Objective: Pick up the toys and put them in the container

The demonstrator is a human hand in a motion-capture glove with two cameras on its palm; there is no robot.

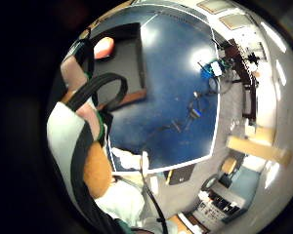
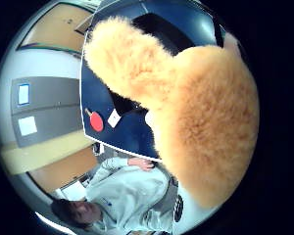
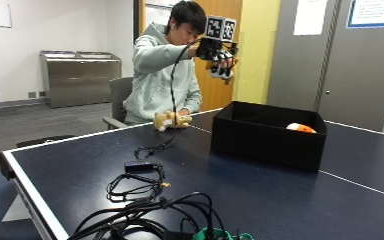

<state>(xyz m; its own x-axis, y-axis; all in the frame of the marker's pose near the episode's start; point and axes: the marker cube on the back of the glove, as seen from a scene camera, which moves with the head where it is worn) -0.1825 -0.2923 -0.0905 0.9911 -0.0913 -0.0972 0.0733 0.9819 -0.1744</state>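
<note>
My gloved right hand is raised high over the table, near the black container but on the person's side of it. It grips a fuzzy orange plush toy, which fills the thumb side palm view; a bit of it also shows in the little finger side view. The container lies below and ahead of the palm. An orange toy lies inside the container. A tan plush toy sits on the table by the person, with the bare left hand beside it.
Black cables and a small adapter lie on the dark blue table toward its near end. A red paddle and a white card lie on the table near the person. A white line crosses the tabletop.
</note>
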